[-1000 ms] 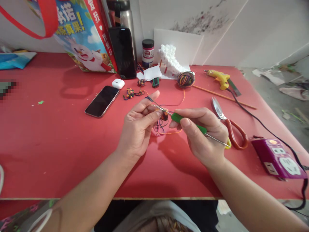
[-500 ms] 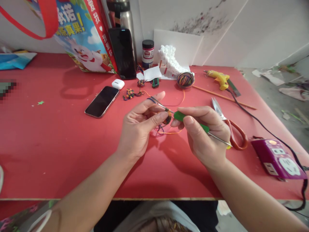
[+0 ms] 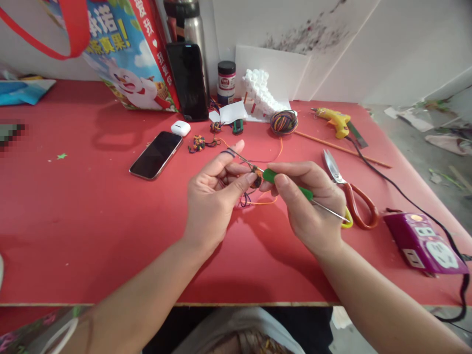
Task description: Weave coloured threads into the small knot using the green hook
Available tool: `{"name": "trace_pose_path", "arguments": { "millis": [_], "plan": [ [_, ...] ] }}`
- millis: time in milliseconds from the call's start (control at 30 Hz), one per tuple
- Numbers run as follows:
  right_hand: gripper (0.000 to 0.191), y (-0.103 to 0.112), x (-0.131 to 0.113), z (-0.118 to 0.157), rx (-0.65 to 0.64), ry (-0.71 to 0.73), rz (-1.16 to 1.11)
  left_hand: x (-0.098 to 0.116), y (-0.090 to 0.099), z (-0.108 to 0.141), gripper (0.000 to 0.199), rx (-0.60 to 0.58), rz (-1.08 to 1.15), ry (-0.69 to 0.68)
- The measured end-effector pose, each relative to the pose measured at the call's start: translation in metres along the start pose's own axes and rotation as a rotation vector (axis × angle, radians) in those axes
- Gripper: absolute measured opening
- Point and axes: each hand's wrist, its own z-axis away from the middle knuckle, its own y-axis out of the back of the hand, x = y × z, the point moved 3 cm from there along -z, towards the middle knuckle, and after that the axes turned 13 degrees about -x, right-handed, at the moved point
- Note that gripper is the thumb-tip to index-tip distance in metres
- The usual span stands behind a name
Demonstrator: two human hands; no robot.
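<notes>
Pinched in my left hand (image 3: 216, 199) is a small crochet piece (image 3: 257, 178) in orange and dark yarn, partly hidden by the thumb. Dark yarn wraps round the raised left index finger and runs down to the piece. My right hand (image 3: 311, 201) grips a crochet hook (image 3: 287, 183) by its green handle; a metal shaft sticks out at both ends, the front end against the crochet piece. Loose orange and dark blue yarn (image 3: 263, 202) hangs below the fingers. A multicoloured yarn ball (image 3: 283, 122) lies beyond, with an orange strand trailing from it.
Red-handled scissors (image 3: 354, 196) lie right of my right hand, near a purple power socket box (image 3: 424, 243) and a yellow glue gun (image 3: 337, 122) with a black cord. Left are a phone (image 3: 157, 155) and a white case (image 3: 180, 129). A bag (image 3: 129, 59) and dark phone (image 3: 187, 81) stand behind.
My right hand and the hook have shifted slightly left, closer to the crochet piece. The left index finger has drawn back a little to the left. Both holds are kept.
</notes>
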Motion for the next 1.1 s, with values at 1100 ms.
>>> {"name": "trace_pose_path", "arguments": {
  "millis": [1100],
  "plan": [
    [0.022, 0.002, 0.002, 0.003, -0.012, 0.106, -0.049, 0.010, 0.003, -0.008, 0.039, -0.085, 0.298, 0.153]
  ]
}}
